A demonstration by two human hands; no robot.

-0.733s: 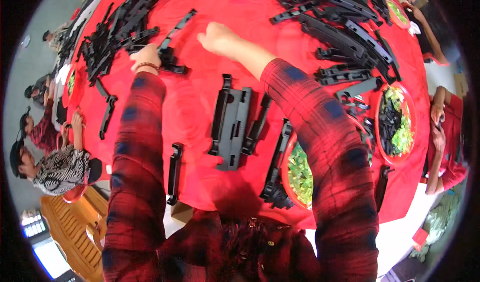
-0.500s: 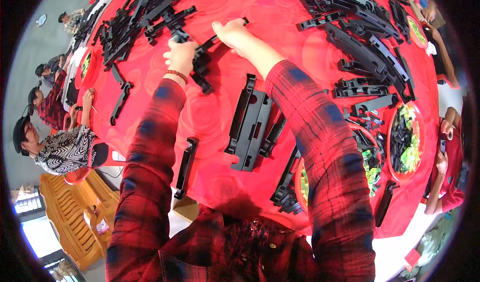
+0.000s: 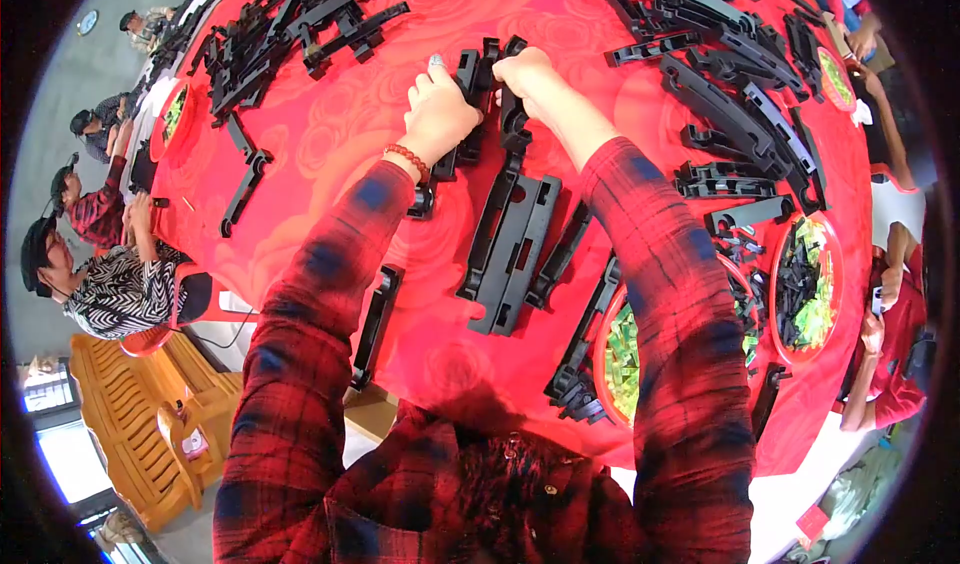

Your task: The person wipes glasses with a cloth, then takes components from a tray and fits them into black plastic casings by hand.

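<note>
Black strips [image 3: 513, 119] stand bunched mid-table [image 3: 310, 174], the right hand [image 3: 525, 69] pinching one; the left hand's [image 3: 440, 114] fingers bend against the bunch, grip hidden. A wide black plate [image 3: 505, 289] lies between them and the near edge, beside a bowl [image 3: 600, 356] of green pieces partly behind the right sleeve [image 3: 680, 294]. Black heaps [image 3: 720, 74] flank both sides.

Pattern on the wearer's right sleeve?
Right sleeve: red-and-black plaid with dark blue patches; shows best in the head view.

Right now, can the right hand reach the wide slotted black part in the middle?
Probably yes: the wide slotted black part lies uncovered close by, though the right hand holds a narrow black part.
</note>
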